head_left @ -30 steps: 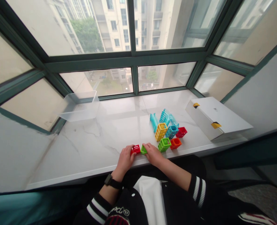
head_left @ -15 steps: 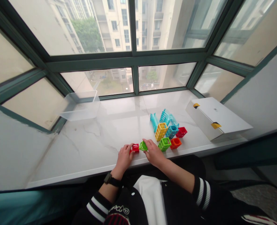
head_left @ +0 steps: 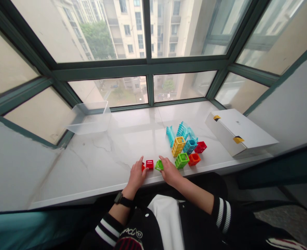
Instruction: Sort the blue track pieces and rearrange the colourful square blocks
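My left hand [head_left: 137, 173] rests low on the white sill, thumb and index finger spread apart. In the gap between them shows an orange-red plastic block [head_left: 143, 166], partly hidden by the hand. A red openwork block [head_left: 149, 164] sits just beyond the thumb tip. My right hand [head_left: 169, 171] has its fingers closed around a small green openwork block [head_left: 159, 165], a little right of the red one and apart from it. Close to the right hand's knuckles stand a taller green block [head_left: 181, 160] and a yellow one [head_left: 178, 146].
Right of the hands are an orange block [head_left: 194, 159], a blue block [head_left: 189, 147], another red block [head_left: 200, 147] and light-blue plastic pieces [head_left: 184, 129]. A white box [head_left: 244, 130] lies farther right. At the back left stands a clear tub [head_left: 89, 119] against the window frame.
My left fingers have spread and drawn back from the red block, uncovering more of it and the orange-red block. My right hand has tipped the green block slightly, keeping its place.
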Demonstrator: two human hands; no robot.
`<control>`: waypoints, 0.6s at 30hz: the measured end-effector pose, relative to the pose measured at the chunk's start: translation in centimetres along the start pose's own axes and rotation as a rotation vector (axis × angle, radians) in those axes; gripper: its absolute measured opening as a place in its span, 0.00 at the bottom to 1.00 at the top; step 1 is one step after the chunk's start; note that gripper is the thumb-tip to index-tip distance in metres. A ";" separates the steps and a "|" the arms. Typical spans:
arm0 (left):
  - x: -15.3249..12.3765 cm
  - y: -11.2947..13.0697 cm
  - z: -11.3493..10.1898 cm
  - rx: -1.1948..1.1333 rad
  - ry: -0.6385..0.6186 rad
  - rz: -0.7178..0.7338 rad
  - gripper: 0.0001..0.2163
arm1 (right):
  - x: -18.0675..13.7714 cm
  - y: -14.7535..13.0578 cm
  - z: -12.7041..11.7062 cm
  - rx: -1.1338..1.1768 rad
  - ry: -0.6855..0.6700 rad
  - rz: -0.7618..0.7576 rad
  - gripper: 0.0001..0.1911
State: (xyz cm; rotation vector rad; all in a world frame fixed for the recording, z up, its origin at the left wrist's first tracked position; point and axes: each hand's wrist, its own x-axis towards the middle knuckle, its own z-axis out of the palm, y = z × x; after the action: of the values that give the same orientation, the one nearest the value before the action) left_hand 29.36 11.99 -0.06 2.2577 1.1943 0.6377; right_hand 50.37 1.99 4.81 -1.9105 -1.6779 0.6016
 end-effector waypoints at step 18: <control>-0.3 0.6 -0.5 0.039 0.002 0.014 0.18 | -0.9 -5.0 -7.6 0.976 0.071 -0.223 0.32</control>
State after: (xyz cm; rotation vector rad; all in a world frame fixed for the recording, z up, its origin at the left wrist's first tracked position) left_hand 29.27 11.60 0.65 2.3000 1.2031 0.6273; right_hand 51.29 0.89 13.81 -1.0137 -1.1706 1.0018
